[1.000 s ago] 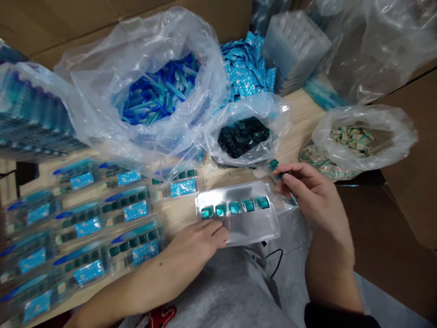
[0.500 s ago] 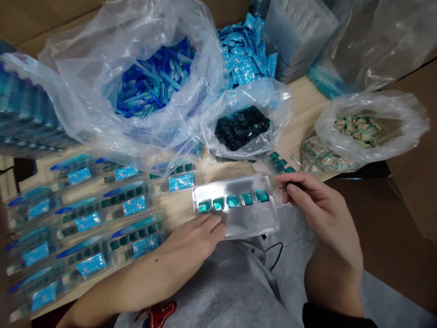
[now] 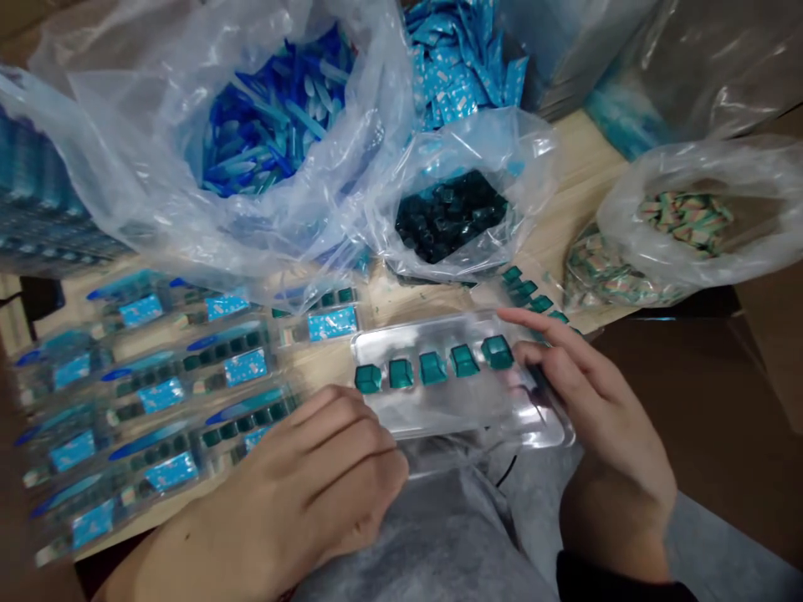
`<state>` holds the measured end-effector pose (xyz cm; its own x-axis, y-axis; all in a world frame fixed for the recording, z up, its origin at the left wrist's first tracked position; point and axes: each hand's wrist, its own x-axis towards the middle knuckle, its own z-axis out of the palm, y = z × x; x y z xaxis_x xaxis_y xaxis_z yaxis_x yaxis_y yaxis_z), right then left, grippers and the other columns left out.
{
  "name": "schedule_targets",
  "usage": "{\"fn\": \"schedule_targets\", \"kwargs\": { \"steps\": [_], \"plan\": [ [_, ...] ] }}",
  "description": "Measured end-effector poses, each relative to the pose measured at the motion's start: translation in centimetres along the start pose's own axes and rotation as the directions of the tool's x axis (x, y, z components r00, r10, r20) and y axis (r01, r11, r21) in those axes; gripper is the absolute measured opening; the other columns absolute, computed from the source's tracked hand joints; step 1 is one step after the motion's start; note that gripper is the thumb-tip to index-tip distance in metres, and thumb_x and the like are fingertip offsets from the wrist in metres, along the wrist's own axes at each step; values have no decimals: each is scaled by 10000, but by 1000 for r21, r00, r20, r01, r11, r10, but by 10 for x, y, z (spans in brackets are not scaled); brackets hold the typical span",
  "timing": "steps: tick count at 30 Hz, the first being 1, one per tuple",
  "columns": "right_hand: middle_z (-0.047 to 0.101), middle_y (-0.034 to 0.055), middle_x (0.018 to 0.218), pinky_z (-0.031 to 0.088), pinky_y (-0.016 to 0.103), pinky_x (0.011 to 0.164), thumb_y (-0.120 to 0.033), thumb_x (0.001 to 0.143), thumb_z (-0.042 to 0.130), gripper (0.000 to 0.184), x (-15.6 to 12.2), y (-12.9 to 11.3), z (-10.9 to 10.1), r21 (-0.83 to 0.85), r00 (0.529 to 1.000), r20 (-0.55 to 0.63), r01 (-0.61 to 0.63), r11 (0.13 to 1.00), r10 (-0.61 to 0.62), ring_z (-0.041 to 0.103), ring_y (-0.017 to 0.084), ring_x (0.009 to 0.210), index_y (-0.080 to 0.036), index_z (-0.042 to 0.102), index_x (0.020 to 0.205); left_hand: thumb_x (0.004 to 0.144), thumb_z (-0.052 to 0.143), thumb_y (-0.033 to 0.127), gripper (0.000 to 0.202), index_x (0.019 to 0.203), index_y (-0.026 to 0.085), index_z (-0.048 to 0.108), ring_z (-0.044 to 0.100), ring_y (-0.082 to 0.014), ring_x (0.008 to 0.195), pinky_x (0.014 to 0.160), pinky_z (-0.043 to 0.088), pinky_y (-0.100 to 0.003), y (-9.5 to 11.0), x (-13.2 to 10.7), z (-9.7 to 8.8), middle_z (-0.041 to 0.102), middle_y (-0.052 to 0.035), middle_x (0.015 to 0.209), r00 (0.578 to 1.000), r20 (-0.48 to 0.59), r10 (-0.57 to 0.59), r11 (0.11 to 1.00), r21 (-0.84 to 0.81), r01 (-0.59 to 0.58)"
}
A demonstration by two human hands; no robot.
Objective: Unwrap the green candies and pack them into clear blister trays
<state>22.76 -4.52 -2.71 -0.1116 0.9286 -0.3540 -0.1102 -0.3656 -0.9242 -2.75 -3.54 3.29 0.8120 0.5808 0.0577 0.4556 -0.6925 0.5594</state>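
Found the clear tray at the near edge of the table, its near side overhanging toward the lap. Counted five teal cubes seated in a row along its far side.

Judged the tray thin, light and springy: likely to flex or twist if lifted by one corner, and glossy enough to slip under dry fingers. Judged the two short ends the best hold, pinched at the flat rim, clear of the pockets. Judged the cubes small, hard and smooth, loose enough to tip out if the tray tilted.

Saw the left hand knuckles up at the tray's near left corner, fingers curled in to a loose fist, forearm running back along the near edge. Could not tell whether anything was pinched inside.

Saw the right hand spread on the tray's right end, fingers long and fairly flat, forefinger reaching just beside the rightmost cube, wrist bent back toward the body. Made out nothing held.

Noted loose cubes just beyond the right hand, a bag of dark cubes farther in, a bag of blue sticks toward the far left corner, a bag of pale wrapped pieces at the right edge, and filled packs along the left.
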Motion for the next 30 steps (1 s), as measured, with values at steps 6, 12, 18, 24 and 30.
{"fn": "schedule_targets", "kwargs": {
  "steps": [6, 12, 18, 24, 30],
  "plan": [
    [601, -44, 570, 267, 177, 336, -271, 824, 710, 181, -23, 10, -29, 20, 983, -178, 43, 999, -39, 414, 75, 392, -296, 736, 1001, 1022, 453, 193, 192, 998, 193, 643, 589, -141, 975, 990, 446, -296, 6, -6, 14, 685, 16, 949, 990, -140, -7, 988, -157, -15],
    [573, -58, 628, 302, 203, 382, -295, 839, 670, 136, -37, 52, -67, -188, 630, -723, 214, 959, -283, 424, 97, 440, -301, 661, 974, 1014, 437, 158, 188, 1062, 219, 608, 581, -166, 1058, 967, 475, -321, -5, -2, 13, 655, -20, 1040, 990, -118, -77, 974, -222, 49],
    [564, -48, 645, 380, 255, 461, -286, 843, 592, 226, -8, 92, -54, -375, 573, -741, 78, 924, -350, 463, 120, 458, -231, 590, 1062, 994, 449, 137, 200, 1116, 225, 582, 606, -173, 1013, 881, 512, -304, -16, 1, 20, 644, -38, 1072, 990, -57, -126, 979, -167, 115],
    [544, -42, 656, 407, 284, 572, -309, 787, 684, 301, -19, 86, -60, -564, 637, -673, -115, 818, -375, 509, 154, 584, -210, 668, 1071, 1003, 437, 164, 198, 1121, 230, 582, 625, -177, 1017, 824, 537, -295, -23, -1, 19, 639, -49, 1097, 985, -36, -166, 982, -91, 163],
    [568, -33, 678, 416, 295, 592, -429, 819, 685, 448, -25, 80, -69, -590, 680, -653, -181, 786, -333, 506, 159, 592, -200, 650, 1203, 1022, 411, 203, 181, 1070, 209, 585, 649, -170, 964, 843, 535, -321, -29, 1, 20, 649, -46, 1040, 979, -135, -152, 988, -29, 149]
  ]
}}
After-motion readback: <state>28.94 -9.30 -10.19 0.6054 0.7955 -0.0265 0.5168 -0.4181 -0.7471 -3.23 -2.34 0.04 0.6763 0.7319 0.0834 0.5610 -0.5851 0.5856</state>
